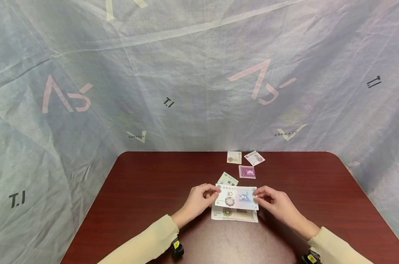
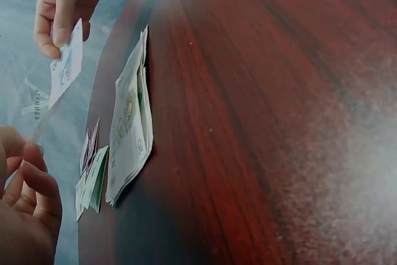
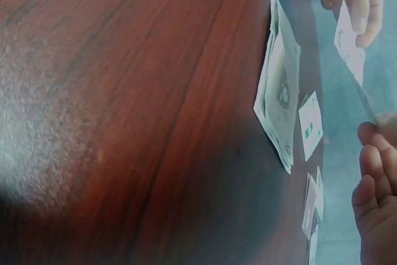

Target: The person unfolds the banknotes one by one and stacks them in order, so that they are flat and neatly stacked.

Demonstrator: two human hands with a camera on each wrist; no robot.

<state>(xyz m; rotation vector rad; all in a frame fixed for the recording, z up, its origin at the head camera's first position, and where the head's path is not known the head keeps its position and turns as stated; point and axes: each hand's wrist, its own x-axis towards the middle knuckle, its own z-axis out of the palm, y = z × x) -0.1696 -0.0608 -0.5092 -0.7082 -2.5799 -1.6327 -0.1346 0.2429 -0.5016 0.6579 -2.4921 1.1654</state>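
Note:
Both hands hold a pale banknote (image 1: 236,197) marked 10, raised above the table. My left hand (image 1: 199,200) pinches its left end, and my right hand (image 1: 280,205) pinches the right end. Below it lies a small stack of banknotes (image 1: 233,216), the top one marked 20; the raised note covers the stack's far part in the head view. From the left wrist, the stack (image 2: 130,122) shows loose, slightly spread edges. Right behind the raised note is a greenish folded note (image 1: 228,179), its near part hidden.
Farther back on the dark red table (image 1: 153,190) lie a purple folded note (image 1: 247,172), a yellowish note (image 1: 234,157) and a pinkish note (image 1: 254,158) marked 5. A grey printed cloth (image 1: 199,73) hangs behind the table's far edge.

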